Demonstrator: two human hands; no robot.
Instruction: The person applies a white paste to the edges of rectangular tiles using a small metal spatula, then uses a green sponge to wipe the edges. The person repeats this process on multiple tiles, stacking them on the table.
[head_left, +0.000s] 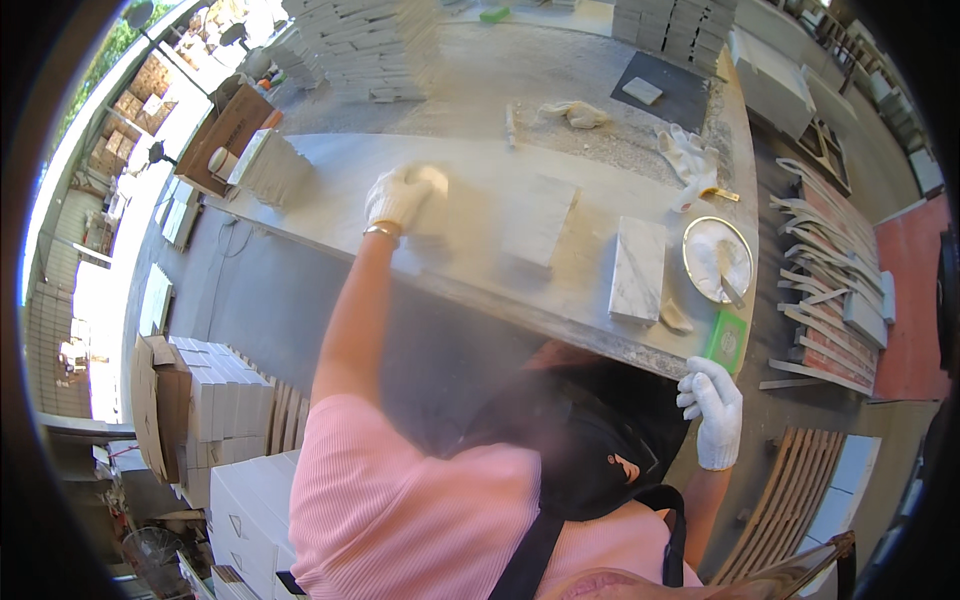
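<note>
left hand (405,195) — arm outstretched, fingers blurred | right hand (712,412) — nearer body, fingers loosely bent

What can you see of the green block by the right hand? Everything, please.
The green block is bright green, rectangular and fairly flat, with a paler round mark in the middle of its upper face. What it is made of can't be told. It lies at the near right corner of the table, just nearer the person than the bowl. The gloved right hand is at its near end, fingers bent; whether they touch it is unclear.
</note>
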